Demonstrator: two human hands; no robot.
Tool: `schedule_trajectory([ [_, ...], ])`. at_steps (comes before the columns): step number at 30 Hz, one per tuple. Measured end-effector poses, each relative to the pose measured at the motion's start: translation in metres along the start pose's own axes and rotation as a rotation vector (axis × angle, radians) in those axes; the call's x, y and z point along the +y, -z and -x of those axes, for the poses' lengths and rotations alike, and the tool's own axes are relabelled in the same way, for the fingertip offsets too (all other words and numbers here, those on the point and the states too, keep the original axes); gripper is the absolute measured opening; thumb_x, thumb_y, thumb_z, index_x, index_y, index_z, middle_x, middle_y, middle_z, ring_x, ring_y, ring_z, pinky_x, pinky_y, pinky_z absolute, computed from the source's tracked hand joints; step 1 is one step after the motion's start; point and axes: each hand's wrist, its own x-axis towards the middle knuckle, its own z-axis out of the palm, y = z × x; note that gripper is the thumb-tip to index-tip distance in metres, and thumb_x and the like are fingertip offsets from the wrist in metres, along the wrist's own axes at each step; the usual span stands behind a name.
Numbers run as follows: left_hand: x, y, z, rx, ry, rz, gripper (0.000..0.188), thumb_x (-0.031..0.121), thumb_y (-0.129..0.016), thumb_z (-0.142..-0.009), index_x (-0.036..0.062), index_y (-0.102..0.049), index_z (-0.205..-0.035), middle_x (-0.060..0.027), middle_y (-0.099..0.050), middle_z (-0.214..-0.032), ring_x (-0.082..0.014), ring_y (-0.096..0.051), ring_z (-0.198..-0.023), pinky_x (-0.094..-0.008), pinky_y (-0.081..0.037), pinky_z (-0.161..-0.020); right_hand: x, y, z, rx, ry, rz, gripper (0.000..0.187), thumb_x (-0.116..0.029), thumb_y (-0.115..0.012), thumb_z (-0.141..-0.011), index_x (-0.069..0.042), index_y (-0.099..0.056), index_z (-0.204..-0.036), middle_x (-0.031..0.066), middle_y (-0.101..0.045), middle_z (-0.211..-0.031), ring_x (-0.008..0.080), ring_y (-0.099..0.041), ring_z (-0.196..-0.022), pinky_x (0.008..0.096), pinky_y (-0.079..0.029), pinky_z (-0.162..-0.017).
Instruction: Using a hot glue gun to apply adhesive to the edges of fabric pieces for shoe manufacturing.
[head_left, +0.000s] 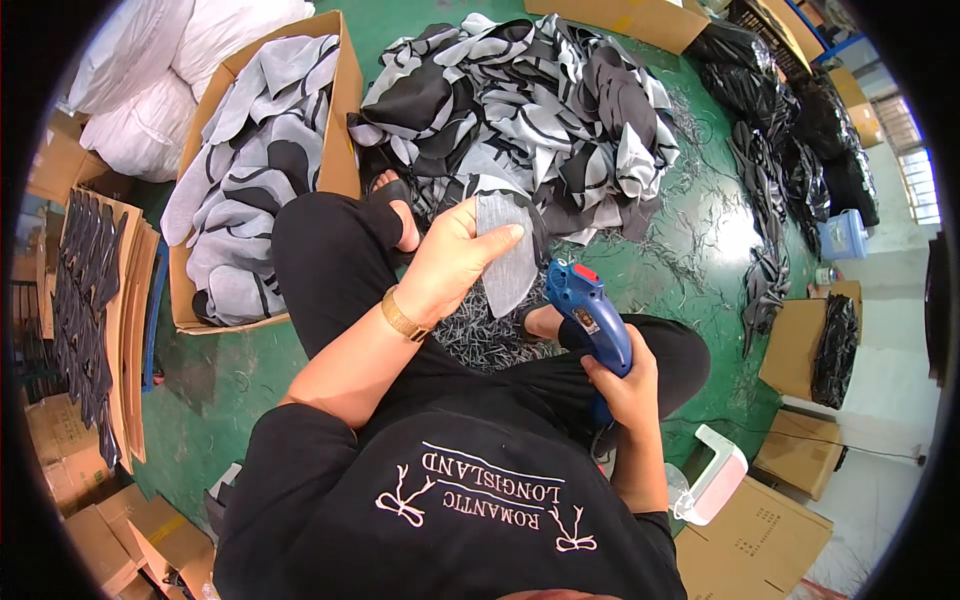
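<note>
My left hand [455, 250] pinches a grey fabric piece with dark edging [512, 265] between thumb and fingers, and the piece hangs down between my knees. In my right hand [630, 385] is a pair of blue electric scissors [592, 325] with a red button, the fingers wrapped round its grip. The front end of the tool points up toward the fabric but stays apart from it; its blades cannot be made out. Just beyond my left hand lies a large heap of grey and black fabric pieces [540, 110] on the floor.
A cardboard box [348, 110] full of similar pieces stands at my left. Thin dark trimmings [490, 335] litter the green floor [700, 270]. White sacks [140, 130] lie far left, black plastic bags [800, 130] far right. A pink-and-white device [715, 480] stands near right.
</note>
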Motion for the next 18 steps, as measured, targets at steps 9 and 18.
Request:
schedule_trajectory([
  [9,-0.003,-0.002,0.009,-0.074,-0.17,-0.353,0.021,0.006,-0.06,-0.089,-0.0005,-0.057,-0.108,-0.0015,-0.064,-0.096,-0.0067,-0.058,-0.085,-0.0236,-0.047,-0.077,-0.005,0.002,0.0,0.007,-0.033,-0.033,0.036,-0.005,-0.07,-0.071,0.0,-0.057,-0.103,0.0037,-0.06,-0.079,0.0113,-0.056,-0.068,0.0252,-0.045,-0.064],
  [18,-0.004,-0.001,0.011,-0.083,-0.061,-0.26,0.02,0.011,-0.062,-0.089,0.0012,-0.058,-0.106,-0.0006,-0.064,-0.093,-0.0058,-0.059,-0.083,-0.0236,-0.049,-0.074,-0.011,0.001,-0.002,-0.055,-0.132,-0.338,0.041,-0.003,-0.067,-0.069,0.003,-0.055,-0.107,0.0046,-0.058,-0.075,0.012,-0.056,-0.058,0.0245,-0.046,-0.054],
])
